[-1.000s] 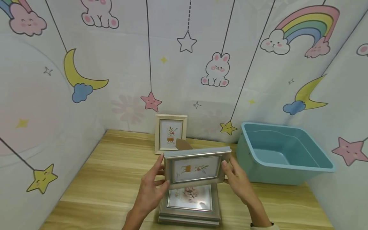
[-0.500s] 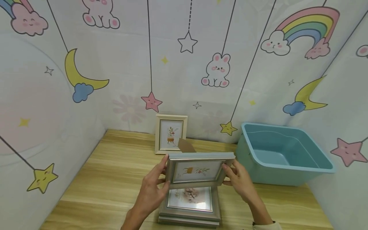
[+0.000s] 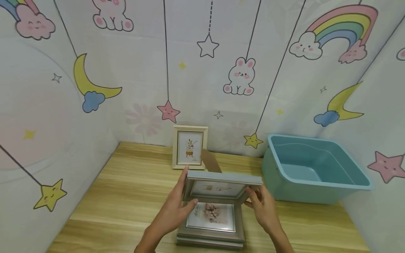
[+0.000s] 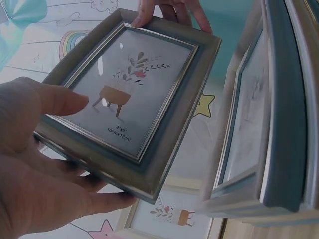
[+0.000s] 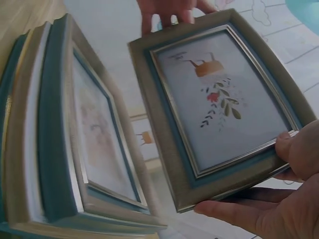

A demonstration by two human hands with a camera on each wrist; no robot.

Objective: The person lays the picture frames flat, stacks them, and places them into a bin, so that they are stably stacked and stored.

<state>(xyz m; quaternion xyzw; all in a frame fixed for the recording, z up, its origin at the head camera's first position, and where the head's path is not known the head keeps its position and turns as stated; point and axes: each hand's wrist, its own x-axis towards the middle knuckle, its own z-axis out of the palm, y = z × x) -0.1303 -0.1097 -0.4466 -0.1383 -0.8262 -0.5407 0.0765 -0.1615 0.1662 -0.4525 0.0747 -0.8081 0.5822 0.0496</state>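
Observation:
Both hands hold a grey-brown picture frame [image 3: 218,189] by its ends, turned sideways and tilted above a stack of frames [image 3: 209,234]. My left hand [image 3: 171,207] grips one end, thumb at the front and fingers behind, as the left wrist view shows. At the other end my right hand [image 3: 262,207] pinches the frame between thumb and fingers. Its print, a plant in an orange pot on legs, shows behind glass. A brown flap [image 3: 211,161] sticks out behind the held frame. The stack's top frame bears a pink flower print.
A cream picture frame [image 3: 189,144] stands upright at the back of the wooden table [image 3: 126,182], against the cartoon-print backdrop [image 3: 139,70]. At the back right is a blue-green plastic tub [image 3: 316,189], with nothing seen inside.
The held frame has come down and slightly right, its top tipping toward me, so its print looks flatter. Both hands moved with it. The stack, cream frame and tub stay put.

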